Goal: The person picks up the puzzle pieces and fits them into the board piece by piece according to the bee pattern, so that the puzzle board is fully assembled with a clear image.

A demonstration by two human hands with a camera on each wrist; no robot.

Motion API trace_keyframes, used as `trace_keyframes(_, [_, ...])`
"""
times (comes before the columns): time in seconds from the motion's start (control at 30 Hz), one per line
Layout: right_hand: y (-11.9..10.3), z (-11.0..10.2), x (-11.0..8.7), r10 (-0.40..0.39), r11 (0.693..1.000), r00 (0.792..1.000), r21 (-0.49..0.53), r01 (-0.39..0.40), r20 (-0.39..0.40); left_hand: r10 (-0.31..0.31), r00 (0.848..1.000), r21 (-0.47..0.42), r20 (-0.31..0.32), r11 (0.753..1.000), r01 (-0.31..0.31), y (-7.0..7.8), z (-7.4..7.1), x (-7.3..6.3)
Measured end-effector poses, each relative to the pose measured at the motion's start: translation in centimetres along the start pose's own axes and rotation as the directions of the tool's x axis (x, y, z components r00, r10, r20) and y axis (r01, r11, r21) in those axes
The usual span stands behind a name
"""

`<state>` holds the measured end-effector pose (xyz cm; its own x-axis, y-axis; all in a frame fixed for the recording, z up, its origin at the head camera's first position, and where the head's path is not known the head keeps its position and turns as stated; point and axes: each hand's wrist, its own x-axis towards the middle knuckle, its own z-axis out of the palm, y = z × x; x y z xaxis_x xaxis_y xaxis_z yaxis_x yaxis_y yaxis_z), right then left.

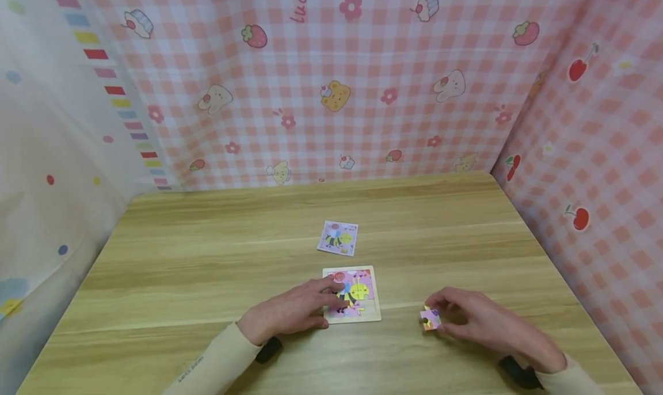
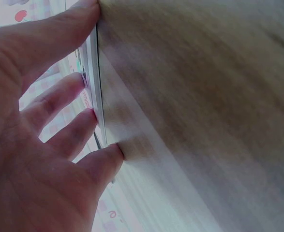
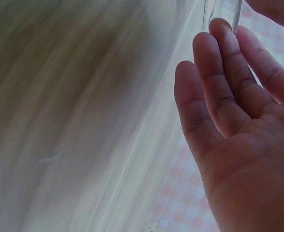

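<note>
A small square jigsaw puzzle (image 1: 376, 303) with a bee picture lies on the table in a pale wooden frame, with a bare patch at its lower right. My left hand (image 1: 295, 308) rests on its left side, fingers spread and loosely extended over the bee. In the left wrist view the puzzle appears edge-on, with the left hand (image 2: 40, 121) against it. To the right of the frame, my right hand (image 1: 481, 320) pinches a pink and yellow puzzle piece (image 1: 431, 319) between thumb and fingers. The right wrist view shows the right hand's (image 3: 238, 96) remaining fingers extended.
Behind the puzzle lies a square card (image 1: 338, 238) printed with the same bee picture. The wood-grain table (image 1: 207, 239) is bordered by a pink checked curtain (image 1: 311, 136) at the back, another on the right, and a white patterned cloth (image 1: 57, 141) on the left.
</note>
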<state>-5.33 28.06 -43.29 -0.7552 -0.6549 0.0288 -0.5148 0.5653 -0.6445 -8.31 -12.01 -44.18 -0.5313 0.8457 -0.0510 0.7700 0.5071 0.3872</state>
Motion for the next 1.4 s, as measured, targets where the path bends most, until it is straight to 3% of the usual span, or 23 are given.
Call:
trace_keyframes(0.37, [-0.8,0.1,1.3,0.006,1.0,1.0,-0.007,-0.006,0.002,-0.01,1.0,0.002,0.006,1.0,0.01,0.1,0.0,0.0])
trace_keyframes(0.63, [-1.0,0.4,2.1,-0.035,0.999,0.999,-0.002,0.035,-0.034,-0.029,0.999,-0.008,0.016,1.0,0.029,0.2,-0.1,0.0])
trace_keyframes(1.13, [-2.2,1.2,4.4,0.0,1.0,1.0,0.015,0.0,-0.032,-0.012,1.0,-0.002,-0.003,1.0,0.012,0.1,0.0,-0.1])
trace_keyframes(1.4, [-2.7,2.1,5.8,-0.043,0.999,0.998,-0.023,0.042,-0.046,-0.013,1.0,0.009,-0.009,1.0,0.013,0.2,0.1,-0.1])
